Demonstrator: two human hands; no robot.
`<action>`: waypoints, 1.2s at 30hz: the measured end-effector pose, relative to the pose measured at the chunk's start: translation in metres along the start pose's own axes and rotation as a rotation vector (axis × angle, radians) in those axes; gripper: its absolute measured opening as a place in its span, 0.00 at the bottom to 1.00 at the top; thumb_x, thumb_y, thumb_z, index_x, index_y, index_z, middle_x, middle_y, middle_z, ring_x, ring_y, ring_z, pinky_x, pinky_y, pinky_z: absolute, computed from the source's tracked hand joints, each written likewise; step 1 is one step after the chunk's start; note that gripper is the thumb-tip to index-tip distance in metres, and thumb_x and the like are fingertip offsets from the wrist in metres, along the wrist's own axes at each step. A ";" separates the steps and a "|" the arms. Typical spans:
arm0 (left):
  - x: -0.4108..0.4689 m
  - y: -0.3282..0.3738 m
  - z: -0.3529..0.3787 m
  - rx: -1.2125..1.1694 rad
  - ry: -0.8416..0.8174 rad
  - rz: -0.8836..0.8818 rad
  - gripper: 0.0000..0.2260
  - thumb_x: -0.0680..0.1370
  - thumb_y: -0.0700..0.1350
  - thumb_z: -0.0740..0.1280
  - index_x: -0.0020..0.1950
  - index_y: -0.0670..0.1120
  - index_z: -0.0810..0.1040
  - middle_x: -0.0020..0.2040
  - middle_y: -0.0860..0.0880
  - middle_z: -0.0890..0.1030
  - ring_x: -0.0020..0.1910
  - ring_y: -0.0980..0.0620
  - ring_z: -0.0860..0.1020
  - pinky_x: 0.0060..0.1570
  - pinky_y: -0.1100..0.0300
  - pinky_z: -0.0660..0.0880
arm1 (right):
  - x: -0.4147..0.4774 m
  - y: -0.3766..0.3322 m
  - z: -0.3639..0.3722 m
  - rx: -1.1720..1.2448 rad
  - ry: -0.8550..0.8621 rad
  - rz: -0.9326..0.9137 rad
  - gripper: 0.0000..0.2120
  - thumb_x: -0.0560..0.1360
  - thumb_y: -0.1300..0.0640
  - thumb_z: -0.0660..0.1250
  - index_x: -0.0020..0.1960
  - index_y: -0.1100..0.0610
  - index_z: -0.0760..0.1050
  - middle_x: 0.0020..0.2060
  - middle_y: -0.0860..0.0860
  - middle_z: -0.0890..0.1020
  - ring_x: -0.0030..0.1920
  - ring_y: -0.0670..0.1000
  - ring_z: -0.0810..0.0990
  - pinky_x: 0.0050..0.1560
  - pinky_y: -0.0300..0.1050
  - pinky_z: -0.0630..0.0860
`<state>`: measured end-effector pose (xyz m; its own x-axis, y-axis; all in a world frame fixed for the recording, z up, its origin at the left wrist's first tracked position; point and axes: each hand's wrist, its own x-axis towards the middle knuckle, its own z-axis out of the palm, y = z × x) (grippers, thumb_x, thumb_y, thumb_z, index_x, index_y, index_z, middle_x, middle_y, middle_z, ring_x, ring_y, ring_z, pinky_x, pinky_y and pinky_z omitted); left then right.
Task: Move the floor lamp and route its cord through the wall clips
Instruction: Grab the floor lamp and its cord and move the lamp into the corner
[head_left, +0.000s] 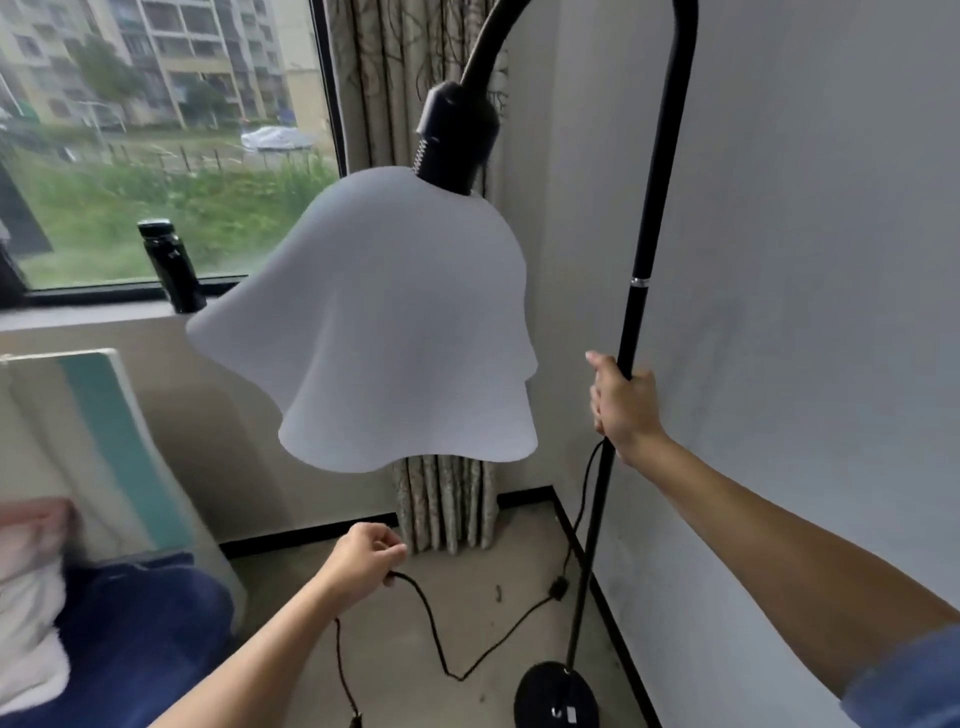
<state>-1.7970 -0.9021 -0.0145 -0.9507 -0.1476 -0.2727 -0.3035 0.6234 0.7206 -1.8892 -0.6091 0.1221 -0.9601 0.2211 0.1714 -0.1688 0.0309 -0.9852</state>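
Observation:
A black floor lamp stands close to the grey wall on the right, its thin pole (640, 291) rising from a round black base (556, 699) on the floor. Its white wavy shade (384, 332) hangs from a curved neck in the middle of the view. My right hand (623, 402) is closed around the pole at mid height. My left hand (363, 558) is closed on the black cord (441, 660), which loops over the floor past an inline switch (558, 587) toward the pole. No wall clips are visible.
A window with a dark sill is at the back left, with a black bottle (171, 267) on it. A patterned curtain (441, 509) hangs in the corner. A bed with dark blue bedding (135, 639) and a headboard is at the left.

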 end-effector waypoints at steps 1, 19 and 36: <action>0.022 0.006 -0.004 0.004 -0.008 -0.002 0.07 0.74 0.43 0.68 0.37 0.45 0.80 0.22 0.50 0.79 0.15 0.61 0.68 0.20 0.66 0.64 | 0.020 0.003 0.010 0.004 0.000 0.002 0.26 0.77 0.55 0.64 0.26 0.53 0.54 0.18 0.48 0.58 0.21 0.50 0.56 0.25 0.43 0.54; 0.282 0.075 -0.024 -0.004 0.066 -0.198 0.08 0.75 0.45 0.69 0.36 0.50 0.79 0.23 0.51 0.78 0.17 0.61 0.70 0.20 0.67 0.65 | 0.346 0.097 0.136 0.053 -0.246 0.079 0.25 0.79 0.53 0.63 0.26 0.51 0.57 0.18 0.45 0.60 0.18 0.45 0.56 0.24 0.40 0.54; 0.400 0.109 -0.023 0.054 0.047 -0.298 0.09 0.76 0.41 0.67 0.35 0.46 0.75 0.25 0.49 0.76 0.21 0.55 0.71 0.27 0.63 0.68 | 0.472 0.148 0.190 0.058 -0.412 0.163 0.25 0.77 0.52 0.64 0.22 0.47 0.62 0.19 0.42 0.67 0.19 0.42 0.63 0.21 0.34 0.60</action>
<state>-2.2121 -0.9109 -0.0300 -0.8227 -0.3645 -0.4363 -0.5667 0.5873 0.5779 -2.4099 -0.6849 0.0585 -0.9819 -0.1887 0.0143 -0.0089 -0.0296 -0.9995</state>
